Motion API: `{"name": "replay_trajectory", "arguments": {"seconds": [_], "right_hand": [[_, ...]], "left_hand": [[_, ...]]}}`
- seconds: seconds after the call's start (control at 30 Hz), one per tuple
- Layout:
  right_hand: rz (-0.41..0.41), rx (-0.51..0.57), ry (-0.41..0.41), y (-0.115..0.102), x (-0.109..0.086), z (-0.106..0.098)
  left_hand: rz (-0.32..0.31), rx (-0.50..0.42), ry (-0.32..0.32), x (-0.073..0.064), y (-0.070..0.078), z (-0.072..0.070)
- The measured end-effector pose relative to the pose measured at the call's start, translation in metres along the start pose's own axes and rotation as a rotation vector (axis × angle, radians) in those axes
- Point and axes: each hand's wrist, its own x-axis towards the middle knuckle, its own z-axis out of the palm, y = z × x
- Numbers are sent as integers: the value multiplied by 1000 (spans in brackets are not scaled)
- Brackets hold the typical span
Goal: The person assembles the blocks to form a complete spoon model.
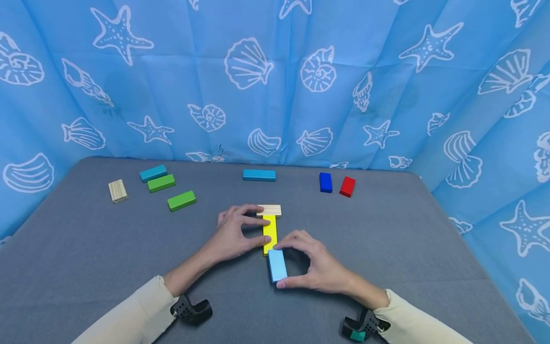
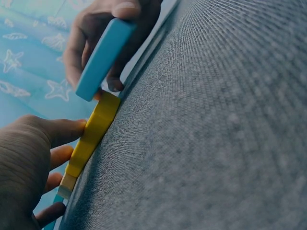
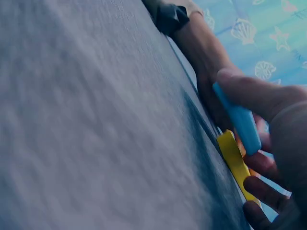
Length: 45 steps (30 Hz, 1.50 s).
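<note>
A yellow block [image 1: 270,227] lies lengthwise on the table, its far end against a pale wooden block [image 1: 271,210] set crosswise. My left hand [image 1: 232,234] rests its thumb and index finger on the yellow block, with another fingertip at the wooden block. Between thumb and fingertips, my right hand [image 1: 322,267] pinches a light blue block [image 1: 277,265] by its ends. The left wrist view shows this light blue block [image 2: 105,60] tilted and raised off the cloth, close above the near end of the yellow block [image 2: 93,136].
Far left on the grey table [image 1: 107,258] lie another wooden block [image 1: 118,191], a teal block [image 1: 153,173] and two green blocks [image 1: 182,201]. A blue block [image 1: 259,175] lies at the back middle. Back right are a dark blue block [image 1: 325,182] and a red block [image 1: 347,187].
</note>
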Motion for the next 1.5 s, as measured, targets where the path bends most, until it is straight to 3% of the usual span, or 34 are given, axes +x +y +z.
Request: {"name": "replay_trajectory", "arguments": {"seconds": [0.33, 1.5], "right_hand": [[4, -38, 56, -2, 0, 10], [63, -150, 28, -5, -1, 15]], "left_hand": [[1, 9, -4, 1, 0, 0], [-24, 31, -3, 2, 0, 1]]}}
